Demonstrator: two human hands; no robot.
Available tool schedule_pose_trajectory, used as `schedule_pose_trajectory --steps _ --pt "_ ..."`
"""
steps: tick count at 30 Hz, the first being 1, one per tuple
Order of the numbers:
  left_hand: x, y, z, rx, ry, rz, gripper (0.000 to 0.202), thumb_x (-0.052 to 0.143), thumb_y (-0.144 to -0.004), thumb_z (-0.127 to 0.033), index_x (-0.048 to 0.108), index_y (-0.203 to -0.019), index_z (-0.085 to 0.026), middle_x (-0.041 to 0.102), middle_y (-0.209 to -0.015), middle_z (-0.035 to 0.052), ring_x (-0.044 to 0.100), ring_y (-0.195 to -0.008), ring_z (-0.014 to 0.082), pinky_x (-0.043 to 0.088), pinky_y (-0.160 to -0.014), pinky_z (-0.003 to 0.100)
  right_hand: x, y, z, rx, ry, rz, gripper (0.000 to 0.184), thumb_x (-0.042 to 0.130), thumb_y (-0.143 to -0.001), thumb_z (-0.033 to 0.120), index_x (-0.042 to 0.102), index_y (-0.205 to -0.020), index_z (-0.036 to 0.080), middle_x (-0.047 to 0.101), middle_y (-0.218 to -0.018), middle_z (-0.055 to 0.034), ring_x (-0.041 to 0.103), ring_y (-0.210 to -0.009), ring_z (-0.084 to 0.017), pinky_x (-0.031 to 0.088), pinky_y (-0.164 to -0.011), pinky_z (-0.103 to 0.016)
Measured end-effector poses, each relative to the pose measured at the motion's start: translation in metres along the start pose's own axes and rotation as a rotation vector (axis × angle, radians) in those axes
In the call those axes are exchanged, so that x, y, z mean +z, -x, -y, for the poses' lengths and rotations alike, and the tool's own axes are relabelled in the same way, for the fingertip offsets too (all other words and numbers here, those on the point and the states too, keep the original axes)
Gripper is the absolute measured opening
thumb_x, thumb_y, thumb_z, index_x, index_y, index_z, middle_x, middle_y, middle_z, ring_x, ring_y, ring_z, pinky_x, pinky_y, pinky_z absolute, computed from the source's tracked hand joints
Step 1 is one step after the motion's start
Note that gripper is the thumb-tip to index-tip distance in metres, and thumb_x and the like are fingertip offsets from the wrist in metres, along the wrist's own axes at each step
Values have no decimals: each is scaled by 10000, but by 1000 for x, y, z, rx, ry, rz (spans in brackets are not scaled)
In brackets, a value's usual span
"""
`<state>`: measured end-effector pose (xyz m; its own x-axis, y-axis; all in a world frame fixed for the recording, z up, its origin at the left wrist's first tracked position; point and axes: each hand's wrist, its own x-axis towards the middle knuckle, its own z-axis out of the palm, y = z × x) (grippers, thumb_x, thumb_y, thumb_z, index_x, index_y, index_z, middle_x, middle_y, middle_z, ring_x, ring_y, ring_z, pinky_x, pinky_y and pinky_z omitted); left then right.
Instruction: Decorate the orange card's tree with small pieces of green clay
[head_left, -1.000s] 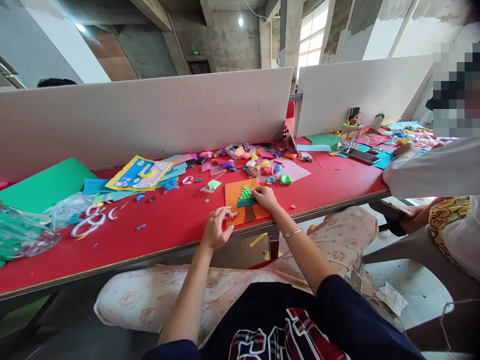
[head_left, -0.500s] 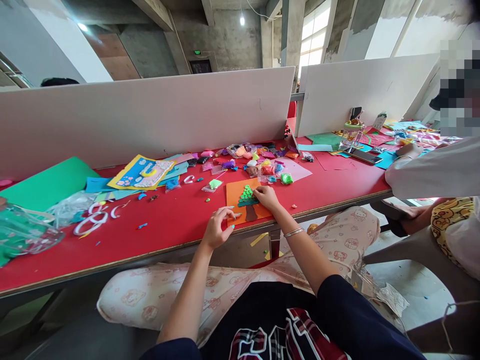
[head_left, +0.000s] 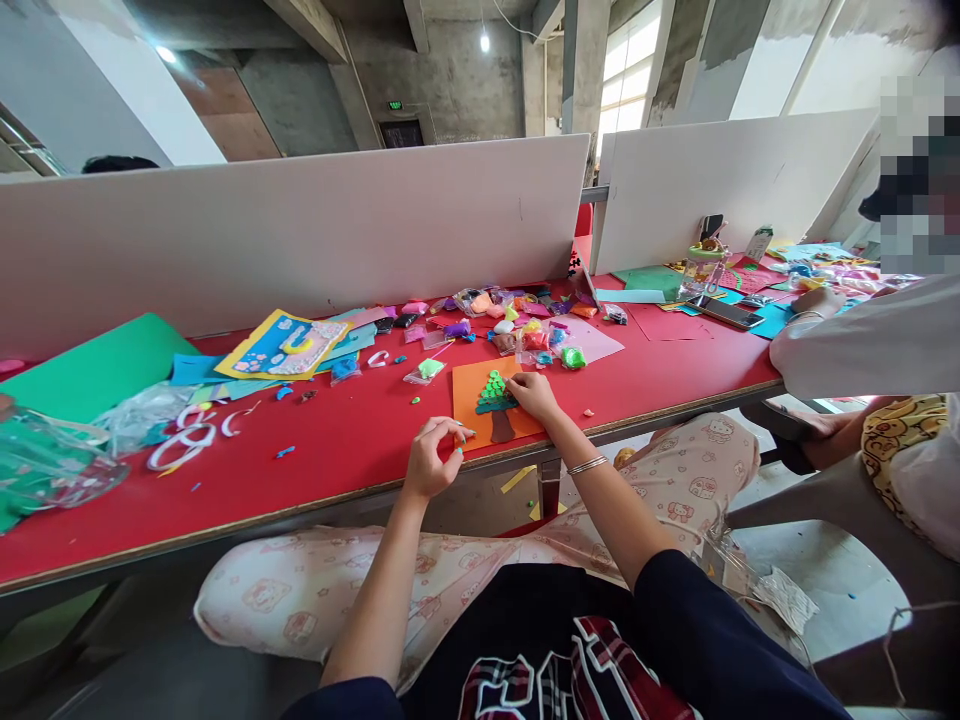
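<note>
Centrally, just below mid-frame, the right hand [head_left: 531, 392] presses loose fingertips onto the green clay tree [head_left: 495, 393] on its orange card [head_left: 466, 392] (on the red table [head_left: 337, 440]). The left hand [head_left: 431, 458] sits beside the card with its fingers pinched; whether they hold anything is unclear.

A shared craft workshop in a raw, unfinished building: a long red-topped table [head_left: 337, 445] split into stations by white board dividers [head_left: 300, 230], strewn with coloured paper sheets [head_left: 97, 365], small bags of modelling clay [head_left: 529, 325] and an orange card with a clay tree [head_left: 469, 392], under bare concrete walls [head_left: 450, 85]
</note>
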<state>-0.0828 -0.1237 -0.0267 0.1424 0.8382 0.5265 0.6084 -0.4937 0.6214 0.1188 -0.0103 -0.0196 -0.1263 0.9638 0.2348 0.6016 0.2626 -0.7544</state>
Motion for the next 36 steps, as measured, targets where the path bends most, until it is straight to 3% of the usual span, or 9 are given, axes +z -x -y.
schedule_pose_trajectory --steps 5,10,21,36 --pt "0 -1 1 3 17 27 168 488 -619 -168 494 -774 -233 709 -953 54 613 -1027 255 479 -930 413 -1 1 2 11 20 8 321 506 -861 342 631 -639 147 631 -640 -49 523 -604 -128 293 -536 -234" --pt "0 0 1 23 -7 72 206 489 -616 -158 480 -809 -230 713 -914 66 609 -1079 286 428 -954 443 -3 2 5 15 21 12 320 499 -864 340 632 -646 148 637 -653 -52 527 -608 -129 292 -534 -233" --pt "4 3 5 142 -175 41 251 482 -572 -155 495 -811 -229 714 -952 62 585 -1092 290 422 -952 431 0 -1 0 -1 10 11 318 497 -855 342 641 -651 146 627 -625 -39 515 -589 -122 291 -531 -237" --pt "7 11 -1 454 -438 -40 312 499 -637 -178 591 -935 -180 664 -1100 148 606 -1064 313 451 -885 451 2 -2 -4 -38 14 -7 342 481 -856 367 636 -645 148 630 -627 -47 508 -580 -129 305 -548 -246"
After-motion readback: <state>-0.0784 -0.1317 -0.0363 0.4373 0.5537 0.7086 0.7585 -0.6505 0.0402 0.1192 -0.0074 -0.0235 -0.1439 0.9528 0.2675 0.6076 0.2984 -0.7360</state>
